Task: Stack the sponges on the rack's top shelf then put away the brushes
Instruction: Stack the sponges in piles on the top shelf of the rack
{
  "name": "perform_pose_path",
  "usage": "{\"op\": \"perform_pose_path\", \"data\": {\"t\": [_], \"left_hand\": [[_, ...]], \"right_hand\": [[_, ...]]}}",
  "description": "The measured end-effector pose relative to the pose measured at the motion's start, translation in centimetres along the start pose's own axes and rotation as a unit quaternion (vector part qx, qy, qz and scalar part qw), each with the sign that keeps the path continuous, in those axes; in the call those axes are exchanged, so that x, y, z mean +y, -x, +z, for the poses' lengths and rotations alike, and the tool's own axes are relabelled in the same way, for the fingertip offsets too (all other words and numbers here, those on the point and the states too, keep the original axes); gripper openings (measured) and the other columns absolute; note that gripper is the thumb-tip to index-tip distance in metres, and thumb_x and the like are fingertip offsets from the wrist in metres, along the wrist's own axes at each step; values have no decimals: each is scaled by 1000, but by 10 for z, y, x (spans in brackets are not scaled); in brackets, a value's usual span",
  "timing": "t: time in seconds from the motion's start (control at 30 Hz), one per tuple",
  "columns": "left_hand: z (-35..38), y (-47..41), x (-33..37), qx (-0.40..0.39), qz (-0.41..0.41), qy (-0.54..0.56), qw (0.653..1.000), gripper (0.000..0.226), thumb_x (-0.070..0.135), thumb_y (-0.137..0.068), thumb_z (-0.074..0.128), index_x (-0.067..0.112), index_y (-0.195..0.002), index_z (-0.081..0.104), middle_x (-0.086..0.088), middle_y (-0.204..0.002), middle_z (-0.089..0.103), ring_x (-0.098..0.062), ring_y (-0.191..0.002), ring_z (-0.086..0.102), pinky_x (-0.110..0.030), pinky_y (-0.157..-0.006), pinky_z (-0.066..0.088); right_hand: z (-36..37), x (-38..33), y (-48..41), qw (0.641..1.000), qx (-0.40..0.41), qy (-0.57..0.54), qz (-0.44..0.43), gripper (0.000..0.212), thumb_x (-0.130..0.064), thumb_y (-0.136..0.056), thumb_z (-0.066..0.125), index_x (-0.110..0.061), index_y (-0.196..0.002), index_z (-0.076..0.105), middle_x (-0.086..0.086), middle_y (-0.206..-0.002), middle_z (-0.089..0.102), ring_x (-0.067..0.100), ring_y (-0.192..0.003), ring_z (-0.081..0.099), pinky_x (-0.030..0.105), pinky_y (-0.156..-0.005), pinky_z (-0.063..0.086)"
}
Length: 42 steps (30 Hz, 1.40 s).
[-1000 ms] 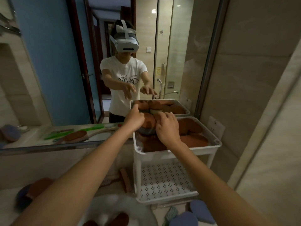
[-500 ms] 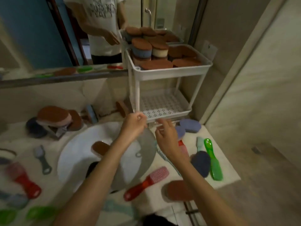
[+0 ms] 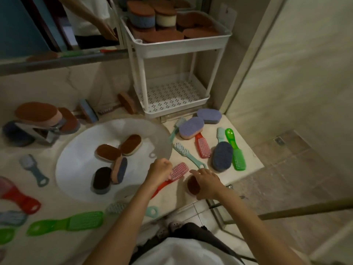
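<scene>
The white rack's top shelf [image 3: 179,43] holds stacked brown-topped sponges [image 3: 141,18]. My left hand [image 3: 160,171] is curled on the neck of a red brush with pink bristles [image 3: 178,170] that lies on the counter by the sink. My right hand [image 3: 207,183] lies with its fingers spread over a brown sponge [image 3: 192,186] at the counter's front edge. Several sponges [image 3: 108,153] lie in the white basin [image 3: 80,165]. To the right lie two purple sponges [image 3: 191,127], a dark blue sponge [image 3: 222,158], a teal brush [image 3: 188,154] and a green brush [image 3: 236,152].
The rack's perforated lower shelf [image 3: 172,94] sits against the wall. A sponge [image 3: 36,113] rests on the faucet [image 3: 42,132] at left. More brushes lie at left: grey [image 3: 32,169], red [image 3: 19,197], green [image 3: 72,223]. The counter ends at right, with floor beyond.
My view has dropped from the rack's top shelf to the counter. Both hands came down from the shelf to the counter's front, the left onto the red brush, the right over the brown sponge.
</scene>
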<state>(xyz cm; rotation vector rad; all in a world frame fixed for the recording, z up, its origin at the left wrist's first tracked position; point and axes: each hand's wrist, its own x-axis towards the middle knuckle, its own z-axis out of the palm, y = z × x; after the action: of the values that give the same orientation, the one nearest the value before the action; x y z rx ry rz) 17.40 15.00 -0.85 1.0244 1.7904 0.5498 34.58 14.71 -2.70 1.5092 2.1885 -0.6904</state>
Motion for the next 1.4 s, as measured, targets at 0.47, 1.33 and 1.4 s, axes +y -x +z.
{"op": "perform_pose_path", "data": {"t": [0.47, 1.33, 1.4], "left_hand": [[15, -6, 25, -97, 48, 25, 994, 45, 13, -88, 58, 13, -130, 41, -4, -110, 53, -22, -102, 58, -33, -90, 46], [30, -20, 63, 105, 28, 66, 992, 47, 25, -87, 62, 3, -123, 42, -14, -127, 56, -28, -112, 57, -24, -79, 39], [26, -19, 66, 114, 35, 112, 987, 42, 27, -86, 63, 4, -118, 47, -14, -122, 59, -24, -101, 60, -24, -77, 42]], "right_hand": [[-46, 13, -14, 905, 186, -365, 116, 61, -36, -79, 67, -9, -125, 36, 14, -121, 55, 35, -109, 57, 41, -89, 48], [-23, 79, -46, 913, 245, -214, 248, 85, -38, -79, 66, -10, -144, 19, 20, -144, 21, 41, -129, 25, 45, -101, 35], [-28, 76, -41, 890, 305, -253, 226, 86, -35, -74, 71, -10, -141, 24, 19, -139, 26, 41, -125, 30, 46, -99, 37]]}}
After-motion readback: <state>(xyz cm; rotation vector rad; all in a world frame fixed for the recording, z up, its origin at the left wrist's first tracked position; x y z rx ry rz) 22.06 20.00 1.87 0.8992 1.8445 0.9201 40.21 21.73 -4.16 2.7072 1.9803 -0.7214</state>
